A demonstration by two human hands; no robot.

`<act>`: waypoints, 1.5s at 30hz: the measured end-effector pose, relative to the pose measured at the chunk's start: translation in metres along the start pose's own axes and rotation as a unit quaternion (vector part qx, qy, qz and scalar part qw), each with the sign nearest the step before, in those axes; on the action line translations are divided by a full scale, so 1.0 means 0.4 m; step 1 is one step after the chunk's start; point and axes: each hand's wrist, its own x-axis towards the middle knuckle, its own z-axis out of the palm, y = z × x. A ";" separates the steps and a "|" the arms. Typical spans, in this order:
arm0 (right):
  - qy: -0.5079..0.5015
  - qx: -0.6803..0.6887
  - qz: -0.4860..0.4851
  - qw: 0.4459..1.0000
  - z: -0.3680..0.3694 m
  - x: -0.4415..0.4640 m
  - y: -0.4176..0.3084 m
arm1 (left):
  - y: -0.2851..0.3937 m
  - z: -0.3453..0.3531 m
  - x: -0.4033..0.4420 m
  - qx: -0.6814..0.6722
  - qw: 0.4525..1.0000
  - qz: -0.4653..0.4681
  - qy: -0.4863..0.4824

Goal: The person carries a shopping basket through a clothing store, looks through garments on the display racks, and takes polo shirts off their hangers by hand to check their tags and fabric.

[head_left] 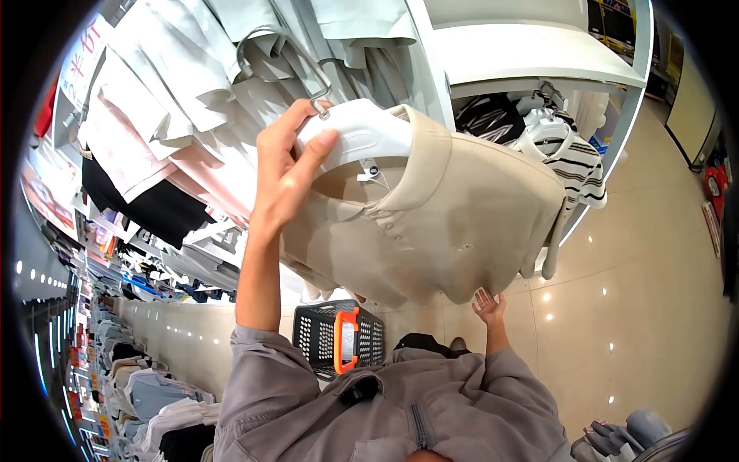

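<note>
My left hand point(289, 158) grips a white hanger point(366, 135) near the base of its metal hook, thumb on the near side. From that hanger hangs a beige collared shirt point(439, 223) with a small tag inside its neck. The hook's curved end is up in front of light-coloured garments on the rack. Lower down on the right, my right hand point(489, 306) is just below the shirt's bottom edge, its fingers spread and nothing in it. Whether its fingertips touch the fabric I cannot tell.
A dark basket point(308, 339) with an orange handle stands on the floor by my body. White shelving point(531, 54) is ahead, with a striped shirt point(577, 162) hanging under it. Pale and black garments point(127, 200) hang at left. More clothes point(162, 400) lie lower left.
</note>
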 end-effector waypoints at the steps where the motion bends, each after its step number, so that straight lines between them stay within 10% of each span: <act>1: 0.000 0.046 -0.017 0.999 -0.002 0.009 -0.004 | 0.008 -0.004 -0.005 -0.008 1.000 -0.016 -0.006; 5: 0.160 0.091 -0.079 0.980 0.024 0.000 -0.001 | 0.022 -0.021 -0.014 0.023 1.000 -0.007 -0.015; 13: 0.026 0.097 -0.077 0.992 0.000 0.009 0.044 | 0.003 -0.025 -0.041 0.060 0.998 0.003 -0.004; 19: 0.336 -0.256 -0.073 0.903 -0.071 0.068 0.008 | -0.042 -0.036 -0.091 0.107 0.994 -0.025 0.006; 25: 0.124 -0.205 -0.508 0.827 0.409 -0.250 -0.227 | -0.116 -0.031 -0.149 0.110 0.993 -0.035 -0.014; 30: -0.125 -0.274 -0.662 0.686 1.003 -0.667 -0.161 | -0.178 -0.021 -0.182 0.094 0.995 -0.040 -0.016; 34: -0.300 -0.368 -0.647 0.597 1.265 -0.788 -0.034 | -0.179 -0.027 -0.182 0.097 0.994 -0.047 -0.027; 45: -0.498 -0.289 -0.203 0.792 1.559 -0.717 0.062 | -0.182 -0.049 -0.172 0.105 0.992 -0.063 -0.031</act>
